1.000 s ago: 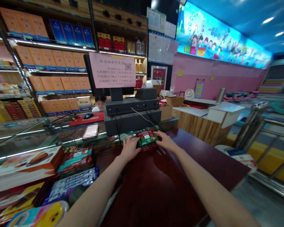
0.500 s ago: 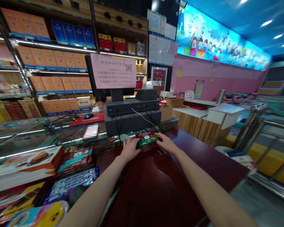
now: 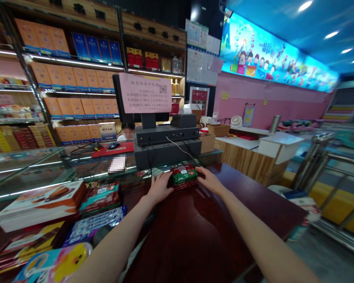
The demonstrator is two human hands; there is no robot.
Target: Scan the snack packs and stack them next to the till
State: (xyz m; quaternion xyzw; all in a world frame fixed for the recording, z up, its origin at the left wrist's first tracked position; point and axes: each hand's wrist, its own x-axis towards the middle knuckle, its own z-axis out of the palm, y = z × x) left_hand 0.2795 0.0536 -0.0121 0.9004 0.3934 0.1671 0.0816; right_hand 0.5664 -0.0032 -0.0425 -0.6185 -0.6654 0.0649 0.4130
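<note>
A small stack of green and red snack packets (image 3: 184, 175) lies at the far edge of the dark red wooden tabletop (image 3: 200, 228), close to the glass counter. My left hand (image 3: 160, 186) rests at the stack's left side, fingers spread, holding nothing. On the right side, my right hand (image 3: 210, 181) has its fingers apart and slightly bent, the tips beside the packets' edge; whether they touch it I cannot tell. To the left of my forearm are teal and brown snack packets (image 3: 100, 198), purple-blue packets (image 3: 96, 224) and a white box (image 3: 44, 202) with pictured food.
Behind the packets stands a grey cash register (image 3: 168, 147) with a monitor bearing a pink sign (image 3: 146, 94). Yellow-red packs (image 3: 32, 243) and a duck-printed package (image 3: 72, 259) lie front left. A person (image 3: 126, 133) is behind the counter. Metal railings (image 3: 339, 192) stand right.
My left hand has drawn back slightly to the left of the stack, and my right hand has eased a little to the right. The packets stay by the counter; the view has shifted slightly.
</note>
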